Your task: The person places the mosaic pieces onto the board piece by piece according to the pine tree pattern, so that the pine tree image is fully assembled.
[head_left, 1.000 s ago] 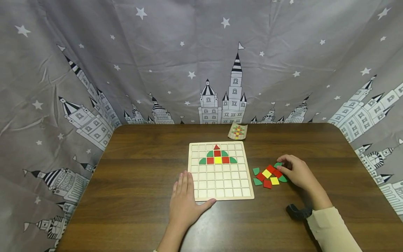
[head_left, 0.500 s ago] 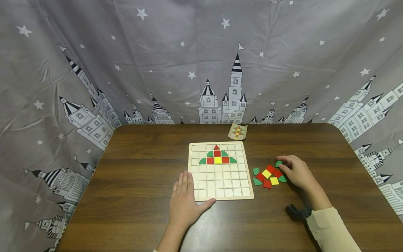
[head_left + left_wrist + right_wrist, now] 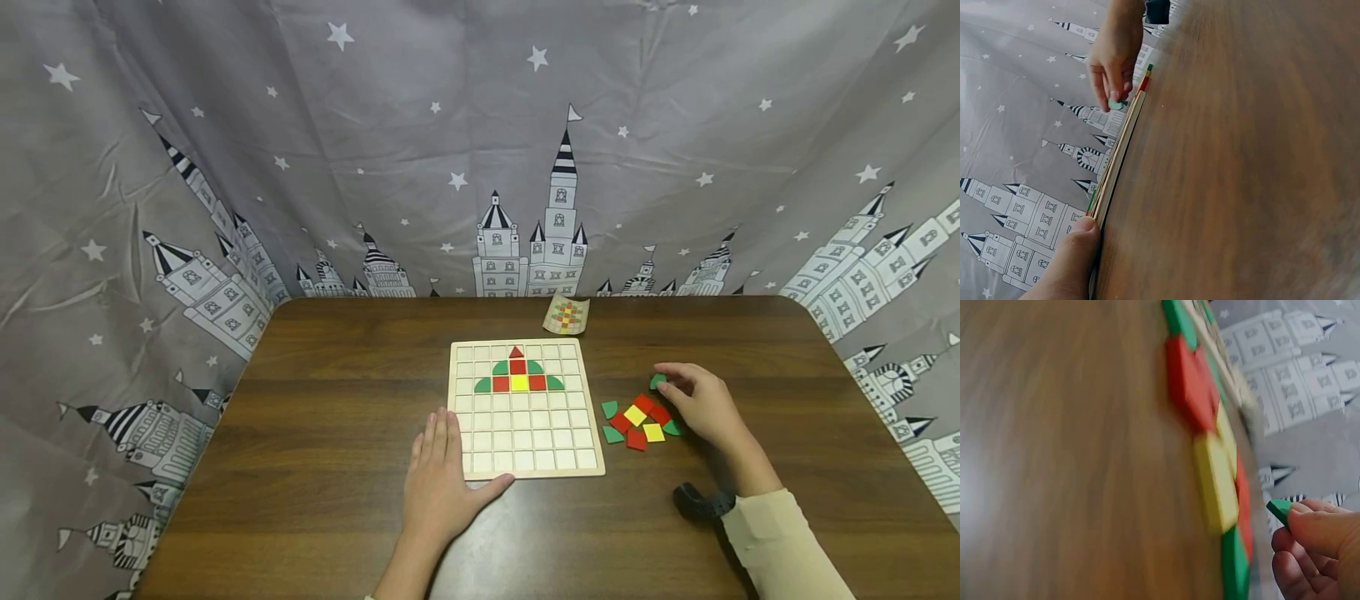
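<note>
A green quarter-round tile (image 3: 657, 381) is pinched between the thumb and fingers of my right hand (image 3: 705, 406); the right wrist view shows the same green tile (image 3: 1279, 510) raised off the table. Below that hand lies a loose group of red, yellow and green tiles (image 3: 635, 415). My left hand (image 3: 438, 492) rests flat at the lower left corner of the wooden grid board (image 3: 525, 458), its fingers along the left edge and its thumb at the front edge. In the board's upper rows sit a red triangle (image 3: 516, 352), red squares, a yellow square (image 3: 519, 382) and green quarter-rounds.
Behind the board lies a small pattern card (image 3: 566, 315) with a coloured tree-like figure. A grey curtain (image 3: 420, 150) printed with castles stands along the table's (image 3: 337, 467) far edge. A black camera strap (image 3: 701, 503) is on my right wrist.
My right hand has lifted the green quarter-round tile away from the group and shifted slightly up and to the left with it. The left hand and the board have stayed put.
</note>
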Demonstrator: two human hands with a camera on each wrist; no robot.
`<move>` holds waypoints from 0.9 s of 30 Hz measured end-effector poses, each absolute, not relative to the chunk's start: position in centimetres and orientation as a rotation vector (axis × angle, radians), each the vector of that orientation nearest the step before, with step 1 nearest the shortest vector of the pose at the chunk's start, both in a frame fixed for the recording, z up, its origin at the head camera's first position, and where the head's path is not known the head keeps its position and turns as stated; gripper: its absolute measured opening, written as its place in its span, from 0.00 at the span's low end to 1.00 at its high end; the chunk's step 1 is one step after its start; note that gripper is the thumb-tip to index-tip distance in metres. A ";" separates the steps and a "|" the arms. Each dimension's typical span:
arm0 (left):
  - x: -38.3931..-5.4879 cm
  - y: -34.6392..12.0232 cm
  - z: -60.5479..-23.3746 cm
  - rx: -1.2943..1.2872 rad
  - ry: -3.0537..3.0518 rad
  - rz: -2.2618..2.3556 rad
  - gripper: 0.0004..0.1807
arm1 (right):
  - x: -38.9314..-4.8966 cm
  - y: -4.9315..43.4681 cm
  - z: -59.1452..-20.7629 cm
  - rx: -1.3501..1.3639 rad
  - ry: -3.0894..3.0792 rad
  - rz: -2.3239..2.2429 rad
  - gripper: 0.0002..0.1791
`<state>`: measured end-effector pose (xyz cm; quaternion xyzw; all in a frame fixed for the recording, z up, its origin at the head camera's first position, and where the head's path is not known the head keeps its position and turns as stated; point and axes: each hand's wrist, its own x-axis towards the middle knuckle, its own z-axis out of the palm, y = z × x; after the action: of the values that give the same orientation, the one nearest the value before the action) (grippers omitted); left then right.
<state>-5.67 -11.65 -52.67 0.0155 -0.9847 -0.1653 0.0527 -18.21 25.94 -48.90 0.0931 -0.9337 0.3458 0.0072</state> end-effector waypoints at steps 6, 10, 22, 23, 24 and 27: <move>-5.6 -11.7 -52.7 0.044 -2.999 -0.519 0.70 | -18.6 23.0 -47.8 0.303 -3.016 1.190 0.18; -5.6 -11.7 -52.7 0.047 -3.000 -0.523 0.70 | -18.9 20.6 -47.1 0.387 -3.039 1.293 0.17; -5.6 -11.6 -52.5 0.046 -2.994 -0.519 0.70 | -18.6 11.9 -47.4 0.630 -3.029 1.412 0.11; -5.6 -11.6 -52.5 0.048 -2.995 -0.519 0.70 | -18.5 11.1 -47.6 0.645 -3.015 1.402 0.10; -5.6 -11.6 -52.4 0.048 -2.994 -0.518 0.70 | -18.4 10.4 -47.8 0.652 -3.000 1.399 0.10; -5.6 -11.6 -52.4 0.047 -2.994 -0.515 0.69 | -18.0 8.7 -48.3 0.671 -2.971 1.373 0.10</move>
<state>-5.56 -11.56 -52.36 0.0154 -0.9841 -0.1693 0.0517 -18.05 8.67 -48.31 0.1999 -0.8848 0.4090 -0.0994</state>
